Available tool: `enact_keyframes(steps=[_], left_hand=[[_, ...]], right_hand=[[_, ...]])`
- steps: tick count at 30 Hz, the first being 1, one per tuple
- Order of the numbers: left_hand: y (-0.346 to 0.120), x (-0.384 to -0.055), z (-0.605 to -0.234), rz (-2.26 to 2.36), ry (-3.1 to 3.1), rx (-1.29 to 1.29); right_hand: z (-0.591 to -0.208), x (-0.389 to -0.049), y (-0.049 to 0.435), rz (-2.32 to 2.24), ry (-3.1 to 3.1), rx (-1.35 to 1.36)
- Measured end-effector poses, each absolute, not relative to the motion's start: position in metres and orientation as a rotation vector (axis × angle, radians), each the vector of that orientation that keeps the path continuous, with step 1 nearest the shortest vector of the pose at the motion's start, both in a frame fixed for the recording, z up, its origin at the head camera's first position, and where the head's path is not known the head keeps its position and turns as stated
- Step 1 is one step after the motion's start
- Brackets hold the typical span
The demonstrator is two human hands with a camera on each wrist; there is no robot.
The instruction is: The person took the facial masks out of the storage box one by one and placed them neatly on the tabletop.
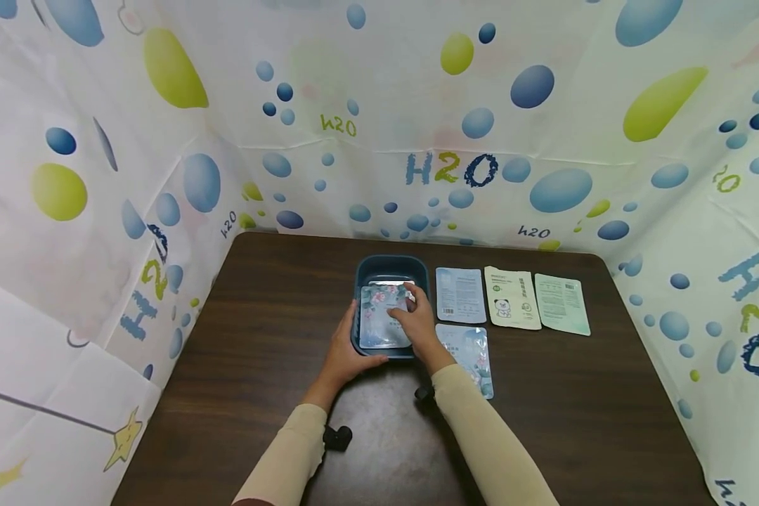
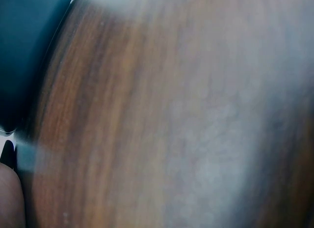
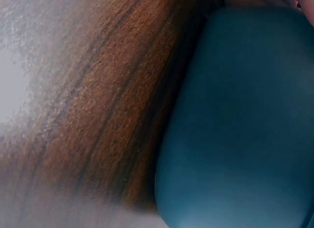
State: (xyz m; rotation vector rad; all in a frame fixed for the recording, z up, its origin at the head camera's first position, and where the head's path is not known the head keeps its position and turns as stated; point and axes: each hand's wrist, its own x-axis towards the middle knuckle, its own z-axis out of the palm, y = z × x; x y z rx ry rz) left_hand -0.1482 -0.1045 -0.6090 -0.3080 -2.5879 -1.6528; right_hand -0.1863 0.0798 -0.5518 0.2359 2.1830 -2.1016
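Note:
A dark teal plastic bin (image 1: 392, 263) stands on the table, with face mask packets inside it. The top face mask packet (image 1: 382, 320) is pale blue with pink flowers; a silvery edge of another shows behind it. My left hand (image 1: 346, 355) grips the bin's near left corner, fingers along the side and thumb across the front. Over the bin, my right hand (image 1: 422, 327) pinches the flowered packet near its right edge; the fingertips are partly hidden. The right wrist view shows the bin's outer wall (image 3: 240, 120), and the left wrist view catches its edge (image 2: 29, 51).
Right of the bin lie a light blue packet (image 1: 460, 295), a cream packet with a bear (image 1: 512, 299) and a pale green packet (image 1: 561, 303). Another flowered packet (image 1: 471, 355) lies nearer, partly under the right forearm. A patterned curtain (image 1: 379, 190) surrounds the brown table (image 1: 278, 302).

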Motion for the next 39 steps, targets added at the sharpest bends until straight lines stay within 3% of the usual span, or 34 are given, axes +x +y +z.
enact_keyframes(steps=[14, 26, 39], left_hand=[[-0.104, -0.15, -0.61, -1.631, -2.586, -0.326], [-0.103, -0.147, -0.614, -1.661, -2.558, -0.324], [-0.104, -0.147, -0.613, -1.672, -2.594, -0.288]], right_hand=[[-0.559, -0.191, 0.08, -1.971, 2.193, 0.12], [-0.555, -0.192, 0.08, -1.918, 2.304, 0.189], [-0.547, -0.193, 0.088, -1.974, 2.353, -0.008]])
